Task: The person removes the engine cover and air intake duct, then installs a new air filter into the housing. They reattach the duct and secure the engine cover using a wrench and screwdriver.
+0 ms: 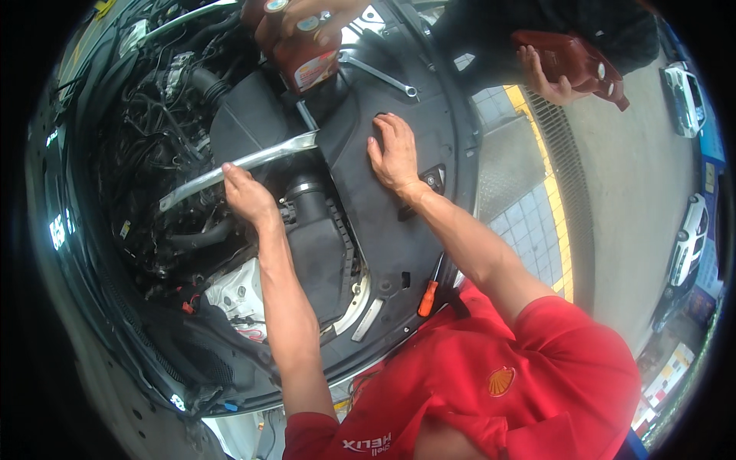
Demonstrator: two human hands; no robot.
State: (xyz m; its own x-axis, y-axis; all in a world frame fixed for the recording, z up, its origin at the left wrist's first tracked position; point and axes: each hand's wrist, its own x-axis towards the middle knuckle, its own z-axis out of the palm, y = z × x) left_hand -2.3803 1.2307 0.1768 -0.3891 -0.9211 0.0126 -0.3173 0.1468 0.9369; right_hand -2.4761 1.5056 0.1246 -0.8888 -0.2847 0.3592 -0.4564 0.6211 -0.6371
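Hands apart – L hand (251, 198) clamped on silver metal bar (274, 152) over engine bay (165, 126); R hand (396, 157) on blk plastic panel (364, 203), can't tell if gripping – combo wrench (379, 73) beyond it, orange-handled screwdriver (428, 299) bodyward.

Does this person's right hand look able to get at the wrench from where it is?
Probably yes. The right hand is on the black cover, just short of the wrench, and nothing seems to stand between them; the wrench lies uncovered along its handle.
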